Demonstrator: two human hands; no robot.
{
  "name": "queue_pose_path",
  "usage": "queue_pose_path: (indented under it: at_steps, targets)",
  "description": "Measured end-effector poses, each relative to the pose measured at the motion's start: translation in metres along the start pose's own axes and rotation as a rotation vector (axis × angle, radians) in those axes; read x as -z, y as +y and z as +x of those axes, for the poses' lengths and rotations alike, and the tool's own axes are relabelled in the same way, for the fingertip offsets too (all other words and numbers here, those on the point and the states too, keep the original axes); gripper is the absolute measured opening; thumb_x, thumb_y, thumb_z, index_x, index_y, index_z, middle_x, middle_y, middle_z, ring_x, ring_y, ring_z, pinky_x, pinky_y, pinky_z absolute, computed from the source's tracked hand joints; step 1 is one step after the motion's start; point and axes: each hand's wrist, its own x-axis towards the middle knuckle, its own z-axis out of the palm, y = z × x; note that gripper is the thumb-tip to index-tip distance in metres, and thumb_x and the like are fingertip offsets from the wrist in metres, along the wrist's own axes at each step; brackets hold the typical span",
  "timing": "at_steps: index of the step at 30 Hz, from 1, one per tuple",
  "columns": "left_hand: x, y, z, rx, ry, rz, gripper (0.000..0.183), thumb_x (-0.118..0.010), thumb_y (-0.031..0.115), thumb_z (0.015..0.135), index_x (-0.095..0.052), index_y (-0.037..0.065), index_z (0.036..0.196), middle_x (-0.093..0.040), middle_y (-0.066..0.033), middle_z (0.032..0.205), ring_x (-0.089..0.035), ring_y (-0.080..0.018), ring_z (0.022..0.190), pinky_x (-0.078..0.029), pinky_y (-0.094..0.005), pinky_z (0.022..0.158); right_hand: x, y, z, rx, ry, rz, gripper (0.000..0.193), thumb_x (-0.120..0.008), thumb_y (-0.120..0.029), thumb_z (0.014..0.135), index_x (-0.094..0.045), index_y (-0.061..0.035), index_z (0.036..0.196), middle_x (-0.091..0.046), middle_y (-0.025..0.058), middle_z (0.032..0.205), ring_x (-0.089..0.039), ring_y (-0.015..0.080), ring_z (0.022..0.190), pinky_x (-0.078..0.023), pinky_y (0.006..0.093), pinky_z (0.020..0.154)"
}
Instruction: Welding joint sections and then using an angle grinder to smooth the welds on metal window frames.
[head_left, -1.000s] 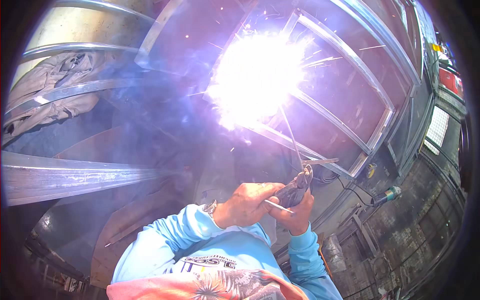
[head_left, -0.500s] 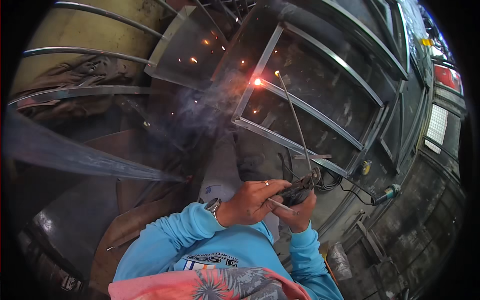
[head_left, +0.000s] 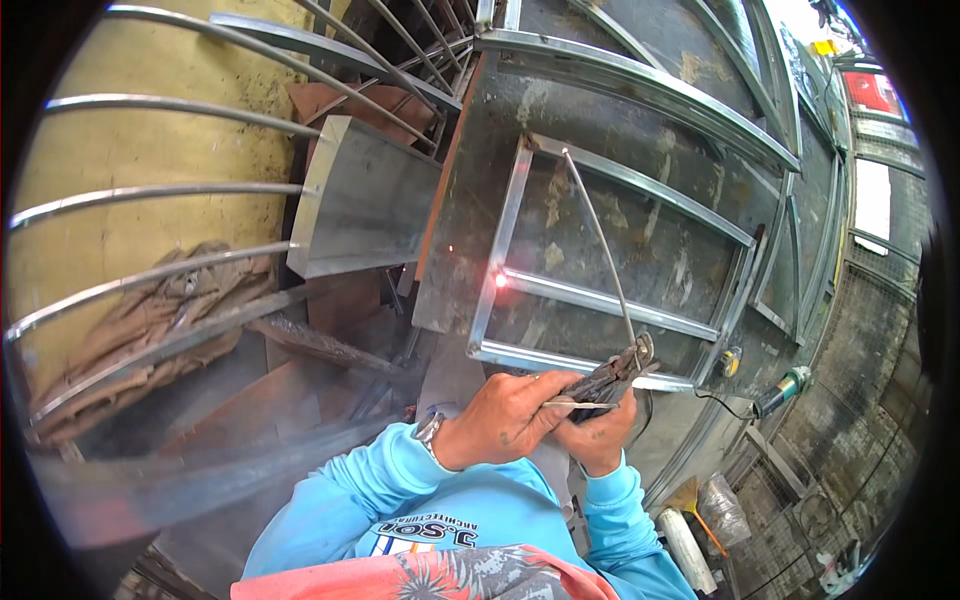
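Note:
My right hand [head_left: 598, 437] is closed around a dark electrode holder [head_left: 610, 380]. A long thin welding electrode [head_left: 601, 233] rises from the holder's jaws, its tip over the far left corner of a rectangular steel frame [head_left: 640, 190]. My left hand [head_left: 500, 420] is closed beside the holder, its fingers against it. Between its thumb and fingers sits a short light rod [head_left: 575, 404]. A weld spot [head_left: 501, 281] glows where the frame's middle bar [head_left: 610, 303] meets its left side. The electrode tip is apart from that spot.
The frame lies on a dark, stained metal table [head_left: 450, 290]. Left are curved metal bars [head_left: 160, 190], a sheet-metal box piece [head_left: 365, 200] and a brown cloth [head_left: 160, 350]. An angle grinder [head_left: 780, 392] lies at right, near a yellow tape measure [head_left: 732, 360]. A blurred bar [head_left: 210, 480] crosses the lower left.
The view has shifted, so the frame sits lower in it, and the picture is brighter. Sparks and smoke have mostly faded. The electrode tip is now farther from the glowing spot and no longer glows orange.

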Motion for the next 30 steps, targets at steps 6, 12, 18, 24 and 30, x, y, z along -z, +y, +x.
queue_pose_path:
  at_steps: [6,12,18,24,30]
  targets:
    - [0.032,-0.013,0.029,0.099,-0.021,-0.057,0.033,-0.059,0.020,0.095,-0.058,-0.004,0.118,-0.067,-0.0240,0.088,-0.066,-0.0410,0.072,-0.051,-0.0440,0.061,-0.017,0.000,0.035,-0.182,-0.005,0.010,0.066,-0.091,-0.023,0.062,-0.053,-0.0001,0.109,-0.068,0.0052,0.079,-0.068,0.0130,0.071,-0.056,0.0287,0.064]
    - [0.047,-0.019,0.039,0.142,-0.077,-0.074,0.034,-0.059,0.017,0.094,-0.057,-0.005,0.119,-0.067,-0.0245,0.092,-0.066,-0.0418,0.074,-0.052,-0.0447,0.063,-0.019,-0.013,0.056,-0.176,-0.056,-0.094,0.061,-0.091,-0.023,0.060,-0.053,-0.0011,0.103,-0.069,0.0061,0.078,-0.068,0.0136,0.070,-0.056,0.0293,0.063]
    - [0.051,-0.021,0.043,0.134,-0.049,-0.108,0.036,-0.060,0.014,0.092,-0.056,-0.006,0.122,-0.067,-0.0244,0.092,-0.067,-0.0415,0.075,-0.052,-0.0446,0.063,-0.021,-0.016,0.062,-0.231,-0.077,-0.091,0.061,-0.091,-0.022,0.059,-0.054,-0.0013,0.103,-0.068,0.0064,0.077,-0.068,0.0141,0.070,-0.055,0.0297,0.063]
    - [0.050,-0.024,0.042,0.129,-0.030,-0.122,0.033,-0.058,0.014,0.093,-0.057,-0.006,0.120,-0.065,-0.0225,0.084,-0.066,-0.0392,0.070,-0.050,-0.0421,0.060,-0.021,-0.017,0.065,-0.238,-0.091,-0.096,0.060,-0.091,-0.023,0.059,-0.054,-0.0015,0.102,-0.068,0.0062,0.078,-0.068,0.0135,0.069,-0.055,0.0297,0.062]
    - [0.050,-0.026,0.039,0.188,-0.053,-0.120,0.035,-0.060,0.013,0.090,-0.057,-0.006,0.119,-0.066,-0.0245,0.087,-0.067,-0.0422,0.076,-0.052,-0.0451,0.064,-0.024,-0.015,0.063,-0.258,-0.086,-0.083,0.064,-0.094,-0.025,0.058,-0.054,-0.0008,0.102,-0.069,0.0076,0.079,-0.069,0.0145,0.070,-0.056,0.0301,0.063]
